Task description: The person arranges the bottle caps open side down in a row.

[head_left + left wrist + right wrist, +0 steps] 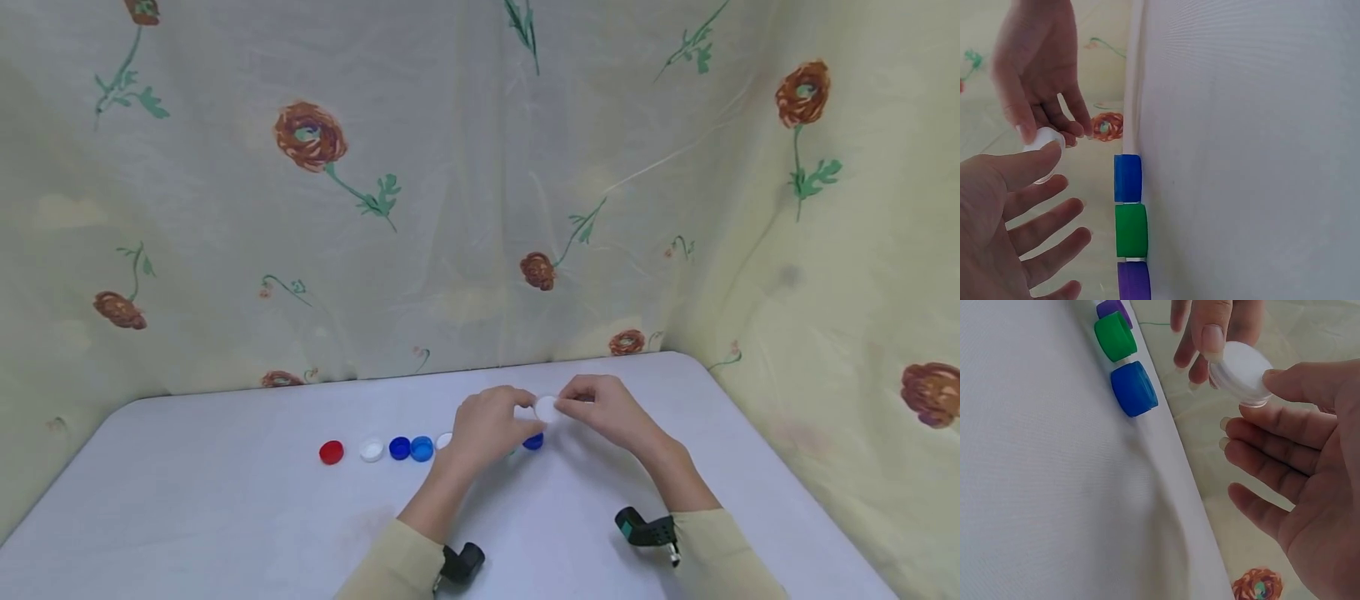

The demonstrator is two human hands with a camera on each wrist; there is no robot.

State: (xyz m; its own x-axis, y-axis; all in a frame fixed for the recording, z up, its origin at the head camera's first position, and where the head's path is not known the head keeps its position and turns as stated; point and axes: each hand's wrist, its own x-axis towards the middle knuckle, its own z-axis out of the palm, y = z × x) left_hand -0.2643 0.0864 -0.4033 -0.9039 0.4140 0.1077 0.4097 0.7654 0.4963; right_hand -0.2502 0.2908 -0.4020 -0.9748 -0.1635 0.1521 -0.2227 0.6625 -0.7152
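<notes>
Tan sleeves (393, 562) under a lifted white cap (545, 409)

Left hand (487, 425) and right hand (611, 412) both pinch this cap above the table (247, 517). More caps (400, 448) already sit in a row, with a red cap (331, 452) left of the left hand. The white one isn't down yet. I can't tell what's in them.

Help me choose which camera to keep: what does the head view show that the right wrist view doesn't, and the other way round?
Only the head view shows the red round plastic cap, the light-blue round plastic cap and the beige fabric sleeves.

Only the right wrist view shows the purple round plastic cap.

Both show the left hand and right hand pinching a white round plastic cap, and a dark-blue round plastic cap.
</notes>
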